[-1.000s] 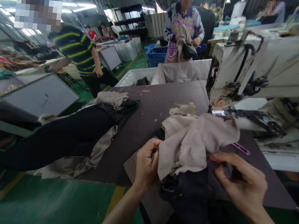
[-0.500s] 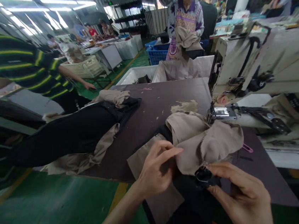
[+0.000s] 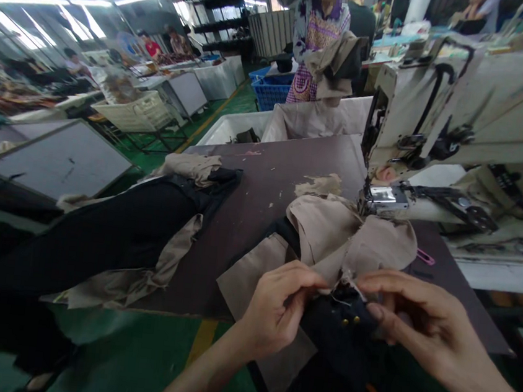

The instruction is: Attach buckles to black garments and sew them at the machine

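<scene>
Head cam here, and the big change in the last moment is that the dark garment (image 3: 339,344) has come up between our hands, with two small brass studs (image 3: 351,321) now showing where the beige lining (image 3: 353,240) was bunched before. Our left hand (image 3: 277,310) is clenched on the lining's frayed edge, pinching it between thumb and fingers. Our right hand (image 3: 421,316) curves over the dark cloth just beside the studs, though we can't really tell if it's gripping or only touching.

The bundle lies on the near end of the dark worktop (image 3: 266,190), with the lining reaching the presser foot (image 3: 383,196) of the sewing machine (image 3: 421,100). A pink clip (image 3: 426,257) sits just beyond it. To our left, another black garment (image 3: 98,235) with beige lining is spread out.

Further off, a co-worker (image 3: 319,40) in a patterned apron holds beige cloth behind a white bin (image 3: 231,129), with blue crates (image 3: 267,94) nearby and green floor (image 3: 132,357) below.
</scene>
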A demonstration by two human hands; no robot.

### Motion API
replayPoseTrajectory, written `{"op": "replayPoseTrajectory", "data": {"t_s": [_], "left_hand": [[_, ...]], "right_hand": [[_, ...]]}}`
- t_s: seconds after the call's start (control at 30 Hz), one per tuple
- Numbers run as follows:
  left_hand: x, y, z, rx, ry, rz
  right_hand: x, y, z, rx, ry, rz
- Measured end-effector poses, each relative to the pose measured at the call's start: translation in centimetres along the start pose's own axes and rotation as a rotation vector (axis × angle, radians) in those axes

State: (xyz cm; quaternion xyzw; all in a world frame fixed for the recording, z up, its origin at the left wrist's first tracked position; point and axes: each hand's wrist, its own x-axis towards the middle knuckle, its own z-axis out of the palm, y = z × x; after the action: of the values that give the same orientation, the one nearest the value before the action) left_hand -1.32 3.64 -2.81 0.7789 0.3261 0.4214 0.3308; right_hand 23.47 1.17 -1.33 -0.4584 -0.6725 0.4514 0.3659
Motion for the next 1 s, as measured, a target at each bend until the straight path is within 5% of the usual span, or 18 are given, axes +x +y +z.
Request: {"op": "replayPoseTrajectory", "data": {"t_s": [0.1,0.2,0.4,0.6,0.8,1.0], "left_hand": [[0.6,1.0,-0.7,-0.001,-0.178,0.021],[1.0,1.7,-1.2,0.129,-0.298,0.085],[0.3,1.6,-0.3,0.185,-0.069,0.139],[0.0,0.9,0.1,0.154,0.125,0.07],[0.4,1.3,-0.6,0.151,-0.023,0.091],[-0.3,1.7,-0.6,0.231,-0.068,0.104]], "right_hand": [[1.2,-0.7,-0.7,-0.183,-0.126,-0.036],[1.9,-1.3,-0.6,-0.283,-0.07,-0.154],[2.2,-1.3,0.8,-0.297,0.114,-0.32],[2.4,-1.6,-0.1,-0.28,-0.086,-0.25],[2.6,-1.7,-0.4,-0.237,-0.177,-0.305],[2.1,-1.2,0.9,-0.176,-0.038,-0.361]]}}
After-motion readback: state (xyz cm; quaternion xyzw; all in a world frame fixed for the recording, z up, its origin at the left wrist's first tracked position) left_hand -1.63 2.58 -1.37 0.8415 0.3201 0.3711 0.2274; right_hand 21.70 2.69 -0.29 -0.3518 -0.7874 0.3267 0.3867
